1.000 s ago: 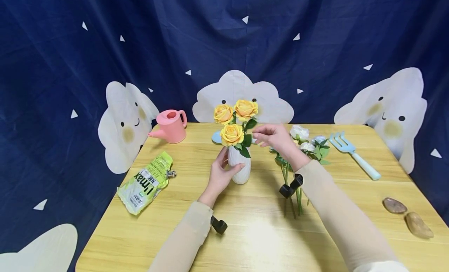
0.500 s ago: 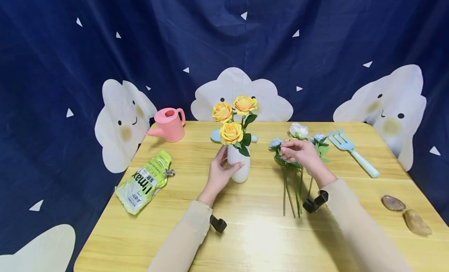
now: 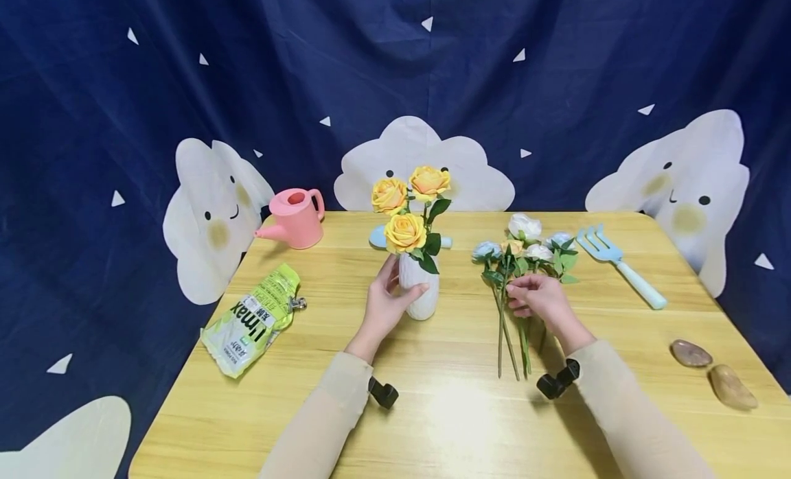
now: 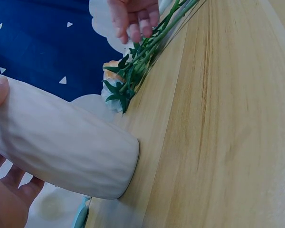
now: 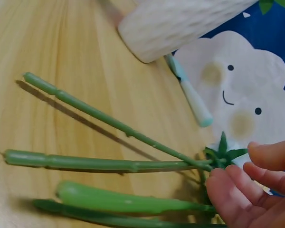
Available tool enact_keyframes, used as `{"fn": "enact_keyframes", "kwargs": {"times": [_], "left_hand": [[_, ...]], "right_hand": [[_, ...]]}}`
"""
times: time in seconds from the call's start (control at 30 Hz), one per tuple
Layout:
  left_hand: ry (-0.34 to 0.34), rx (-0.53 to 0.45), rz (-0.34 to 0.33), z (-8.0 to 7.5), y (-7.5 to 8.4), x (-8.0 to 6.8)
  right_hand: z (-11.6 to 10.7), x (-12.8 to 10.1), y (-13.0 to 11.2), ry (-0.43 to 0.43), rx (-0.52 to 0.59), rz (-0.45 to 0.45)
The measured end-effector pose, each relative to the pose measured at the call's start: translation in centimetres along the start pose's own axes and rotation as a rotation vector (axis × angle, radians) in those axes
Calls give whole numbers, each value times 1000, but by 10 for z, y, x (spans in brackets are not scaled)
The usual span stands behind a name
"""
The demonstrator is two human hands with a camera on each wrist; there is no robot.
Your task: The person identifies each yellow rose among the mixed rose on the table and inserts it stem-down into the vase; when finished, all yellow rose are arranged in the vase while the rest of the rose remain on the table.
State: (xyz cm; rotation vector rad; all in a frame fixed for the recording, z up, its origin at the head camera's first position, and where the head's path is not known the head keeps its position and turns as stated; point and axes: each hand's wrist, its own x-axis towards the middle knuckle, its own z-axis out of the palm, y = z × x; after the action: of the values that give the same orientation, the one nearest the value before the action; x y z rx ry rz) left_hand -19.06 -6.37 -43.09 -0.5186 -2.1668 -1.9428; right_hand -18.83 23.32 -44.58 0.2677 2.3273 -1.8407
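A white ribbed vase [image 3: 421,290] is stood upright on the wooden table and is clasped low on its body by the left hand [image 3: 384,306], the thumb laid across its front and the fingers wrapped behind. Three yellow roses [image 3: 406,206] with dark green leaves are carried in its neck, directly above that grip. A bunch of pale blue and white flowers [image 3: 524,249] is laid flat on the table, its heads pointed away past the right hand [image 3: 539,299] and its bare green stems [image 3: 508,342] fanned out towards the person below it. The fingers of that hand are curled over the stems among the leaves.
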Motion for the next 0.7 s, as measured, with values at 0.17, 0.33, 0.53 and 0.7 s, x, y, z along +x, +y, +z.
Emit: {"fn": "enact_keyframes", "kwargs": {"times": [0.17,0.33,0.53,0.7], "left_hand": [[1,-5,2,-1,0,0],[-8,2,-2,-2,6,-1],[-6,5,8,-1,6,-2],[-8,17,-1,-1,7,-2]], "right_hand": [[7,4,5,-29,17,48],[14,7,5,-21,19,96],[19,9,8,14,-41,78],[21,11,9,55,-56,97]]}}
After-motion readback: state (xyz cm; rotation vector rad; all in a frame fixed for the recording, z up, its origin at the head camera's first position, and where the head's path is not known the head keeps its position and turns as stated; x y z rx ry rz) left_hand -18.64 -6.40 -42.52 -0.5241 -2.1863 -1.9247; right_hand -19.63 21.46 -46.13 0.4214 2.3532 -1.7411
